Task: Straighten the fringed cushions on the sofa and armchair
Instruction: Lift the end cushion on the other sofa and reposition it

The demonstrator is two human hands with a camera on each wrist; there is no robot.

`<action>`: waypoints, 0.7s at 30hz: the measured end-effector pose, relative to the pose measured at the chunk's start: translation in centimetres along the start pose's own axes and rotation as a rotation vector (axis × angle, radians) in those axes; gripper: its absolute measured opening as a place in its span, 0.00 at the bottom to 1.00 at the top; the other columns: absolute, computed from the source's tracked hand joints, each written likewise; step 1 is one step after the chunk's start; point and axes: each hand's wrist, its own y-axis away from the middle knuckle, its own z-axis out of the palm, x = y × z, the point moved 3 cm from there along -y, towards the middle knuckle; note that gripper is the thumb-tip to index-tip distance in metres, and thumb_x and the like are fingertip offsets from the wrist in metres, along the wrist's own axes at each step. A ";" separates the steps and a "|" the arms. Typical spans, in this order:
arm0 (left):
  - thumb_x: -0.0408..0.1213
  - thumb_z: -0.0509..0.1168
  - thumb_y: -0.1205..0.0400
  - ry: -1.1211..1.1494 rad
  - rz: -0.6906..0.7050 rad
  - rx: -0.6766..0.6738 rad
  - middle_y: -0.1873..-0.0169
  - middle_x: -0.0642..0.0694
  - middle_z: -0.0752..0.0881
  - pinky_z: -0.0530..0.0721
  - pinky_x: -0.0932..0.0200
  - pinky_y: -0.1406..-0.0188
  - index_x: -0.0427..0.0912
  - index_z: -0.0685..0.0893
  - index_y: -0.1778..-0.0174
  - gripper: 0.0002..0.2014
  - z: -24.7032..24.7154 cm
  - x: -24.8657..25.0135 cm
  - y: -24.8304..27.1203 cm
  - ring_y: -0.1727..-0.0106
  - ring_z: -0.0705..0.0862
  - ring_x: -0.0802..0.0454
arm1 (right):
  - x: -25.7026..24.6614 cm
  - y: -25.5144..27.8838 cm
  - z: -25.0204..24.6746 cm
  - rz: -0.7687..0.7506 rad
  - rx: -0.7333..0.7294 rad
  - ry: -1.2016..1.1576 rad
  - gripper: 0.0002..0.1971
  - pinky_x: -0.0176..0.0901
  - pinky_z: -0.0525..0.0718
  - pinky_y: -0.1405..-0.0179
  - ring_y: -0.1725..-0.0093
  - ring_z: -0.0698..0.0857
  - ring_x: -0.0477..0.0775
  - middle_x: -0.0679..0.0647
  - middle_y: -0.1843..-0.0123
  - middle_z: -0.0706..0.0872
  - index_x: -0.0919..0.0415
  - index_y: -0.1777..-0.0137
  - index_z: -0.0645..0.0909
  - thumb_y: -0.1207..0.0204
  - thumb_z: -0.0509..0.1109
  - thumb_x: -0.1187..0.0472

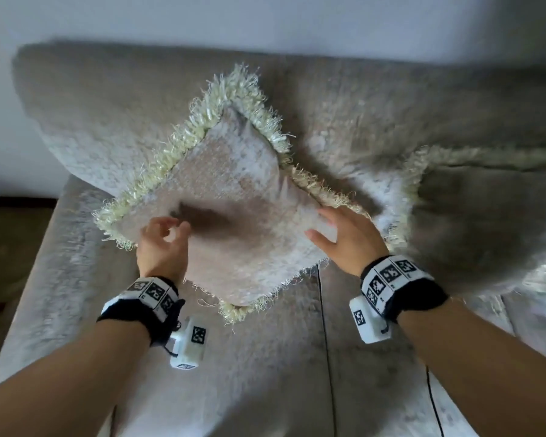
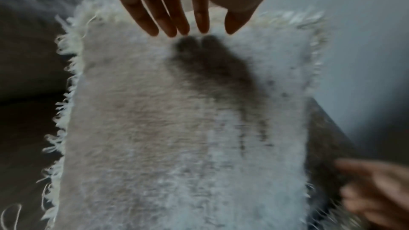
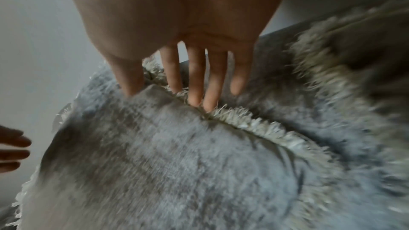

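Right hand (image 1: 347,238), fingers straight, apparently touching cushion (image 1: 234,197) fringe.

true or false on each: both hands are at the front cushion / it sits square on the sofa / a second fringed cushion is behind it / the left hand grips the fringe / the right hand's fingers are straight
1. Both hands are at the front cushion. True: the left hand is at its left side, the right hand at its right edge.
2. It sits square on the sofa. False: it is turned cornerwise, one corner pointing at the backrest.
3. A second fringed cushion is behind it. True, to the right and partly covered.
4. The left hand grips the fringe. False: its fingertips are over the plain face, holding nothing.
5. The right hand's fingers are straight. True, reaching to the fringed edge.
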 end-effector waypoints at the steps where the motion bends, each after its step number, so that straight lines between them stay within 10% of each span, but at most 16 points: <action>1: 0.50 0.68 0.18 -0.046 0.029 -0.083 0.43 0.44 0.87 0.81 0.50 0.42 0.49 0.83 0.46 0.11 -0.4 1.8 0.7 0.42 0.86 0.46 | 0.3 1.1 -0.5 0.021 -0.099 0.051 0.31 0.51 0.81 0.36 0.33 0.83 0.55 0.51 0.28 0.82 0.49 0.21 0.74 0.19 0.62 0.33; 9: 0.53 0.65 0.15 -0.453 0.339 -0.684 0.41 0.52 0.89 0.81 0.52 0.36 0.53 0.81 0.34 0.16 -1.9 12.9 8.8 0.41 0.86 0.52 | 1.6 9.6 -7.5 0.103 -0.287 0.170 0.29 0.49 0.79 0.38 0.32 0.83 0.57 0.53 0.29 0.83 0.48 0.22 0.74 0.19 0.62 0.36; 21: 0.56 0.64 0.16 -0.612 0.660 -0.815 0.42 0.55 0.89 0.81 0.48 0.33 0.59 0.81 0.33 0.16 -5.4 18.8 25.4 0.40 0.86 0.52 | 3.4 28.4 -13.9 0.258 -0.280 0.181 0.32 0.50 0.75 0.27 0.26 0.78 0.57 0.49 0.21 0.78 0.47 0.20 0.73 0.22 0.64 0.34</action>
